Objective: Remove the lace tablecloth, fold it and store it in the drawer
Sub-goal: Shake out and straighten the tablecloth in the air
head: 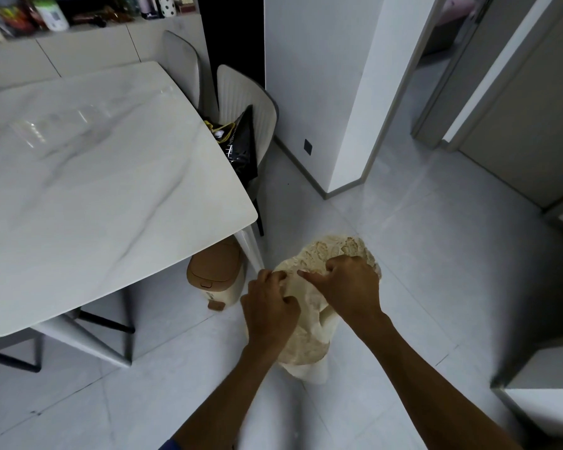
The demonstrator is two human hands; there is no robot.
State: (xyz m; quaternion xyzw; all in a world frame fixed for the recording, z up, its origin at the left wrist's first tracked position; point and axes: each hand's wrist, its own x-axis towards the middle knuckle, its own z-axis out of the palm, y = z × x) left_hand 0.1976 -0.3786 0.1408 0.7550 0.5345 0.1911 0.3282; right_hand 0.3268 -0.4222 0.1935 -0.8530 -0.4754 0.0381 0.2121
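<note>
Lace tablecloth (309,323) bunched in mid-air above floor (420,271), off marble surface (111,177), right of its near corner. Left hand (268,308) clenched on near-left folds; right hand (351,285) clenched on upper part, lace spilling past knuckles on far side. Grip closed tight on both sides, fingertips mostly buried in cloth. Lower tail hanging below wrists, partly hidden by left forearm. Fold state hard to make out; drawer unidentifiable.
</note>
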